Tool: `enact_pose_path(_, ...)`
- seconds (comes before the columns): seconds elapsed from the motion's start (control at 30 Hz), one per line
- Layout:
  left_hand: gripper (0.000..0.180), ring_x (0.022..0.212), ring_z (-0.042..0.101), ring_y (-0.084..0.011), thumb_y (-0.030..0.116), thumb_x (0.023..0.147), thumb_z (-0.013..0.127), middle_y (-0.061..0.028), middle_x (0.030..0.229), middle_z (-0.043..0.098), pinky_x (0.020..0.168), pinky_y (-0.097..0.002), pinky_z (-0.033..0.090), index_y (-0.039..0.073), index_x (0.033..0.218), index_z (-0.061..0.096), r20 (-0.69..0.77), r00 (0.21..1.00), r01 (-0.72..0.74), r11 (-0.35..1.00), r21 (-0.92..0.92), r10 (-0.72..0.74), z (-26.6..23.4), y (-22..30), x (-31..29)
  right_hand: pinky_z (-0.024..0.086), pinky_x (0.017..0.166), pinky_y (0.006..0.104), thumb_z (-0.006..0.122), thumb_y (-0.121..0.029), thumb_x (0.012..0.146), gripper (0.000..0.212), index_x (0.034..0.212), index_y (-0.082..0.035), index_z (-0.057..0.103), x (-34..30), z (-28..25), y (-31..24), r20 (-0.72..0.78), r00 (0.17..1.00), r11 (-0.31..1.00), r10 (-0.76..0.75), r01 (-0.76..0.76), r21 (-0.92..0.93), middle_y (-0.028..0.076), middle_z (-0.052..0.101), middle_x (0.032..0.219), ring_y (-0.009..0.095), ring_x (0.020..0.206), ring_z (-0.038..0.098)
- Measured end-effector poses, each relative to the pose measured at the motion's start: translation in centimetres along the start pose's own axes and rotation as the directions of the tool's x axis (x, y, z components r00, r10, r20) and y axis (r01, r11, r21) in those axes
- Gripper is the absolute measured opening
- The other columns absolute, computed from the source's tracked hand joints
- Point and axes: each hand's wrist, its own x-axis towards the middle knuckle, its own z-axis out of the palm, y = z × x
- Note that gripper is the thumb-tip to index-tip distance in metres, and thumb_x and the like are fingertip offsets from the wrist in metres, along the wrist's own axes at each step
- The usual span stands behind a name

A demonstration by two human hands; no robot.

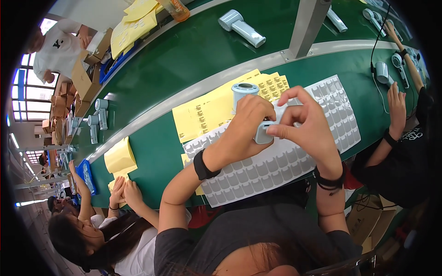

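Note:
My left hand [248,117] is wrapped round a pale blue hand-held appliance [244,88], shaped like a small hair dryer with a round barrel head. Its head points away from me, and the handle end, which has a small slot, faces me. My right hand [301,126] is closed at that handle end, its thumb against the edge and its fingers curled. Whether a small piece sits between those fingertips is hidden. Below both hands lies a white sheet of grey stickers [281,162], partly over yellow label sheets [198,117].
A metal post [307,30] rises from the rail [216,76] ahead. Another appliance [242,28] lies beyond it on the green belt. Co-workers sit at both sides; the left one's hands [125,192] touch yellow sheets [120,156]. A cable [372,55] hangs at the right.

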Motion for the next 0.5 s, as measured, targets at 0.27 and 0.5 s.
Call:
enact_pose_path(0.27, 0.033, 0.097, 0.048, -0.0303, 0.008, 0.076, 0.069, -0.0126, 0.105, 0.052, 0.087, -0.0392, 0.040, 0.005, 0.103, 0.051, 0.081, 0.996, 0.013, 0.992, 0.129, -0.023, -2.5, -0.7, 0.2, 0.042, 0.061, 0.0238, 0.063, -0.008, 0.092, 0.019, 0.107, -0.005, 0.050, -0.5, 0.7, 4.2, -0.122, 0.992, 0.951, 0.032, 0.007, 0.310, 0.002, 0.058, 0.068, 0.007, 0.063, 0.055)
enact_pose_path(0.5, 0.027, 0.099, 0.049, -0.0324, 0.014, 0.078, 0.067, -0.0141, 0.099, 0.053, 0.090, -0.0405, 0.037, 0.003, 0.097, 0.052, 0.095, 0.994, -0.026, 0.743, 0.668, -0.051, -7.7, -11.1, 1.6, 0.046, 0.068, 0.0305, 0.065, 0.003, 0.081, 0.009, 0.087, -0.003, 0.061, -5.2, 0.2, 7.6, -0.077, 0.852, 0.634, -0.518, 0.322, -0.703, 0.008, 0.062, 0.085, 0.023, 0.073, 0.056)
